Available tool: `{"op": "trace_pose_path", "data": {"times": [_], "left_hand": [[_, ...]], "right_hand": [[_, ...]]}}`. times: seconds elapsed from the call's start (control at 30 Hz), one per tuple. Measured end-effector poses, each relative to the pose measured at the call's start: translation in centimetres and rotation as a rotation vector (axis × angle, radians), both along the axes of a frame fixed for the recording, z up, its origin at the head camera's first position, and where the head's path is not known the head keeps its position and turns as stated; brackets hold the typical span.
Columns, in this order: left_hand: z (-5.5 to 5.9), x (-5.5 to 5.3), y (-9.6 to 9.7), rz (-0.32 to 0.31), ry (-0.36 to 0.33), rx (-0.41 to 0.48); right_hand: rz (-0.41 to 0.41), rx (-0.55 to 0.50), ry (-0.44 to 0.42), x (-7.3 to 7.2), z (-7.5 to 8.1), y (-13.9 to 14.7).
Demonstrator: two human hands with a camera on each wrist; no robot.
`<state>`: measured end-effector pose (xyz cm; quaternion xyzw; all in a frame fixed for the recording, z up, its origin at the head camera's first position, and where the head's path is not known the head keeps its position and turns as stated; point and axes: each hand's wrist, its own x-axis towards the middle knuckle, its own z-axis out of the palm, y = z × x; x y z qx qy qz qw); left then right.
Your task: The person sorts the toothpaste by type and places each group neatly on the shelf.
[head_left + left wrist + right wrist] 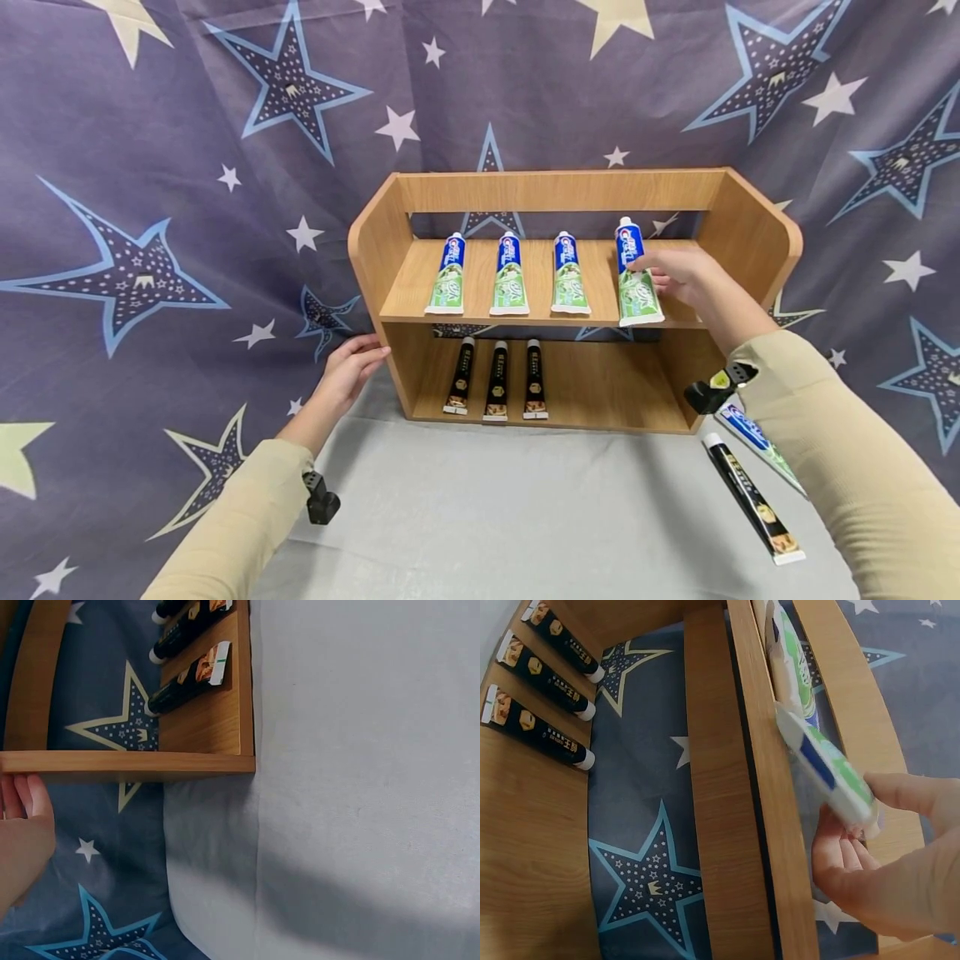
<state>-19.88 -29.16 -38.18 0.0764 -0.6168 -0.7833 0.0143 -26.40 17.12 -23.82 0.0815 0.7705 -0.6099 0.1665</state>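
My right hand (678, 271) pinches a blue, green and white toothpaste tube (637, 287) between thumb and fingers, over the right part of the upper shelf. In the right wrist view, that tube (829, 772) is tilted, its flat end near the shelf's front edge. Matching toothpaste tubes (511, 279) lie in a row to its left, caps toward the back. Against the outer left side of the wooden shelf (390, 367), my left hand (351, 367) rests its fingertips with fingers extended. In the left wrist view, the left hand (26, 832) touches the side panel.
Three black toothpaste tubes (497, 383) lie on the lower shelf, left of its middle. On the grey tabletop (510, 500) at the right lie another black tube (750, 500) and a blue-green tube (757, 442), partly behind my right sleeve. A star-patterned cloth (187, 167) hangs behind.
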Motion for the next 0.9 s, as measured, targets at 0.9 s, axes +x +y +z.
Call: {"op": "trace_pose_path", "data": {"times": [0.9], "left_hand": [[0.4,-0.1,0.0,0.006,-0.076,0.006]], "right_hand": [[0.081,0.380,0.207,0.3,-1.2,-0.2]]}}
